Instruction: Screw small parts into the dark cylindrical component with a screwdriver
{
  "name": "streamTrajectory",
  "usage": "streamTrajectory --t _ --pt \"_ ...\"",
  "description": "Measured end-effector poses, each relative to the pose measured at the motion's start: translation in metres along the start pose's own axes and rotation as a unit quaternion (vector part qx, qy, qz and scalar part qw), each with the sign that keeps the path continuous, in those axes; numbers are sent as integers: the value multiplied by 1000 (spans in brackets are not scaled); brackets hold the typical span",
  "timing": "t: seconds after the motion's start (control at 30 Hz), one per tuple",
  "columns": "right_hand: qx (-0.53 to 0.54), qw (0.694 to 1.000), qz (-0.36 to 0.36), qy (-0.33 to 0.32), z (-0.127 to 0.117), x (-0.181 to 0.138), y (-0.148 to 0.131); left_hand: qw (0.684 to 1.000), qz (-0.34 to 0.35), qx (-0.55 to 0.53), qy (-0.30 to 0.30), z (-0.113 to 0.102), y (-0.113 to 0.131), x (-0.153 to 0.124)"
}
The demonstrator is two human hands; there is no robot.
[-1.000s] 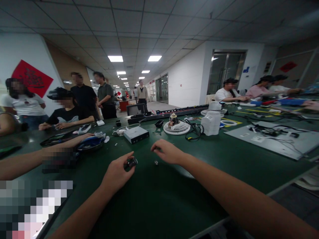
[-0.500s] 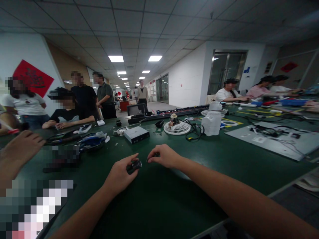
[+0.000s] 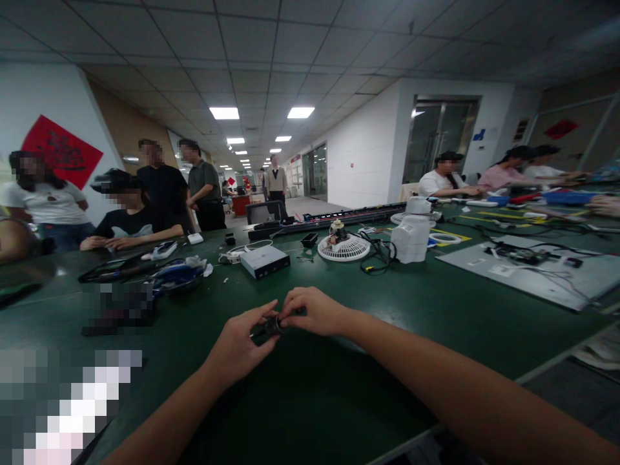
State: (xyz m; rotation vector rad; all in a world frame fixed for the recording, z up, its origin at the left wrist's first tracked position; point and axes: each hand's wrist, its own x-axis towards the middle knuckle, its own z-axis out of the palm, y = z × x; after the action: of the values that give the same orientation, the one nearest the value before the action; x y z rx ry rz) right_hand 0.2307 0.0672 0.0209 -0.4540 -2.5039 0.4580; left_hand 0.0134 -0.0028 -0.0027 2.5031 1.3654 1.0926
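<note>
My left hand [image 3: 237,345] is closed around a small dark cylindrical part [image 3: 268,328], held just above the green table [image 3: 314,400]. My right hand [image 3: 314,311] meets it from the right, its fingertips pinched at the end of that same part. What the right fingers carry, if anything, is too small to make out. Both forearms reach in from the bottom of the head view.
Beyond my hands lie a silver drive box [image 3: 265,261], a white fan grille with a motor [image 3: 343,247], a white fan body [image 3: 409,237], cables and a grey panel [image 3: 533,271]. Several people sit or stand around the tables at left and far right.
My right hand has come left from the table to meet the part in my left hand. A neighbour's arm at the left edge has gone from view.
</note>
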Motion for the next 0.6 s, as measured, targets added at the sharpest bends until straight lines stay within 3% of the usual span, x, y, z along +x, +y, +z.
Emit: streamTrajectory --t 0.23,0.6 --pt "9 999 41 10 1 1 -2 1000 4 -7 21 -2 4 1" --pt "130 983 129 24 6 0 -2 1000 5 -5 31 -1 2 1"
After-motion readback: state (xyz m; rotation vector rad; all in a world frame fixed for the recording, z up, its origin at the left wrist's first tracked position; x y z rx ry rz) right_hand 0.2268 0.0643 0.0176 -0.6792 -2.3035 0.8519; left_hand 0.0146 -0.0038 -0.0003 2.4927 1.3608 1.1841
